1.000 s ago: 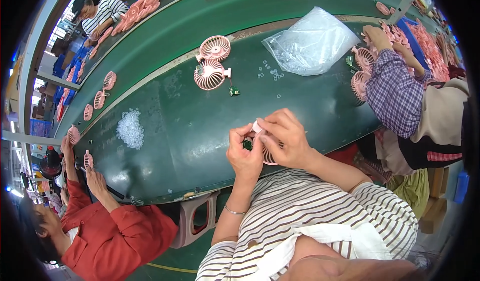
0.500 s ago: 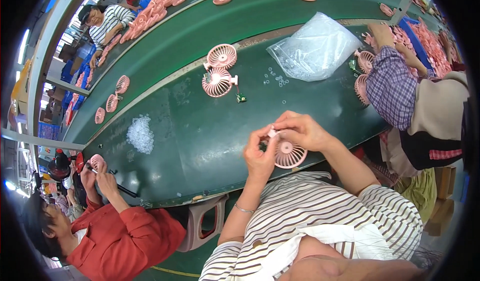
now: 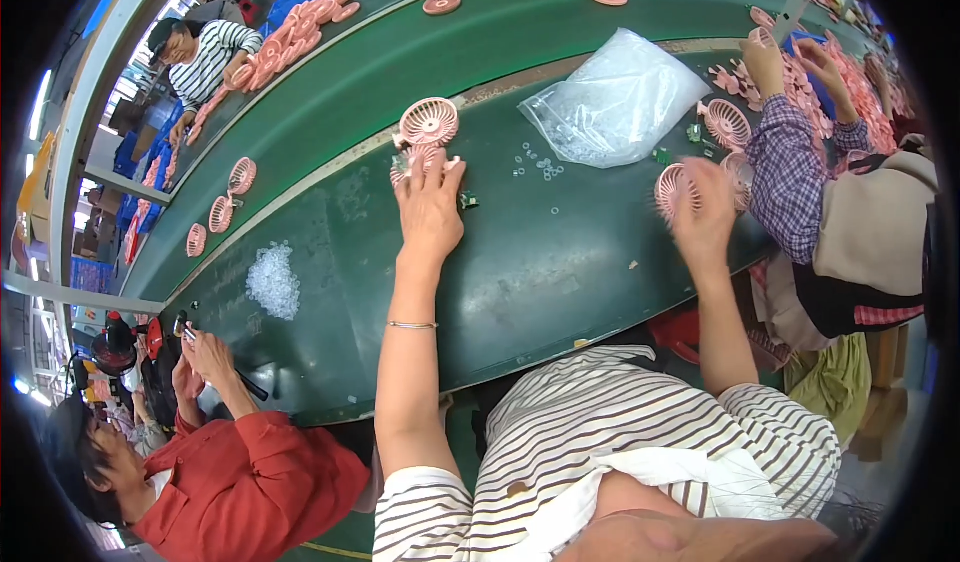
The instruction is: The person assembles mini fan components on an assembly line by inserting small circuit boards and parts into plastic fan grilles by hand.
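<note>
My left hand [image 3: 432, 207] reaches far forward, its fingers spread over a pink round fan housing [image 3: 402, 169] that they partly cover. Touching that one, a second slatted fan housing [image 3: 430, 122] lies just beyond. A small green circuit board [image 3: 469, 200] rests beside my left fingers. Over at the right, my right hand [image 3: 705, 217] is smeared by motion against another pink fan housing [image 3: 672, 192]; whether it grips the housing is unclear. More fan housings [image 3: 725, 125] with green boards lie near there.
A clear plastic bag [image 3: 620, 102] of small translucent pieces stands mid-table, loose rings [image 3: 540, 167] beside it. A pile of clear pieces [image 3: 273, 280] sits left. Behind runs a green conveyor [image 3: 340, 92] with pink parts. Co-workers sit left, in a red jacket [image 3: 240, 482], and right, in checked sleeves [image 3: 790, 167].
My hands have parted from the fan housing they worked on near the table edge. The left went forward to the paired housings; the right moved right, where an additional housing now shows.
</note>
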`<move>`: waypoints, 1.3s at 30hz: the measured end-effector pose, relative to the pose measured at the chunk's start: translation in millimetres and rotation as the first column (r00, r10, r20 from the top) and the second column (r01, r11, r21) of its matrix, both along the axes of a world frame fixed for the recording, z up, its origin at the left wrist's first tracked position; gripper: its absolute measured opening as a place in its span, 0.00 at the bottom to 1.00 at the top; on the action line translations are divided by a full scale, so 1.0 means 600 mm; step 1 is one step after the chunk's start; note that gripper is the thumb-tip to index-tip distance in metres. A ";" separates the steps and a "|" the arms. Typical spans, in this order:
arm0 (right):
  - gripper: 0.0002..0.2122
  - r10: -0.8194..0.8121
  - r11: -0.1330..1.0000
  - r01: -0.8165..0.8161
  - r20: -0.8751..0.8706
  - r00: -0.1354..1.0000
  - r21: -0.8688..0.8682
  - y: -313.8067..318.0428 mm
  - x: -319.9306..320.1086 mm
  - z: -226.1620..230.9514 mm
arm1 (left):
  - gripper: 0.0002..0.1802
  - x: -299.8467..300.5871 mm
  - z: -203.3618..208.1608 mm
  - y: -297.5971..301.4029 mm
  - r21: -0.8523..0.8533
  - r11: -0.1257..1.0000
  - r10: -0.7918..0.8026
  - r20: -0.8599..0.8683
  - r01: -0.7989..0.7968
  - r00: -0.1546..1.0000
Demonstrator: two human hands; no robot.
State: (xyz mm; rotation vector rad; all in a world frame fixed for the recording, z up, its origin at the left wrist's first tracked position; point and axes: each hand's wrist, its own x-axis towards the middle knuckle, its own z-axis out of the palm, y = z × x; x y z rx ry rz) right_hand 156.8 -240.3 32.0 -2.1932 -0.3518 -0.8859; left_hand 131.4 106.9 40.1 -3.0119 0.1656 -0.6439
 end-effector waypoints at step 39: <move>0.08 0.880 0.459 -0.143 -0.426 0.210 0.877 0.164 -0.041 0.001 | 0.25 -0.159 0.063 -0.058 -0.467 0.884 -0.091 -0.133 0.019 0.987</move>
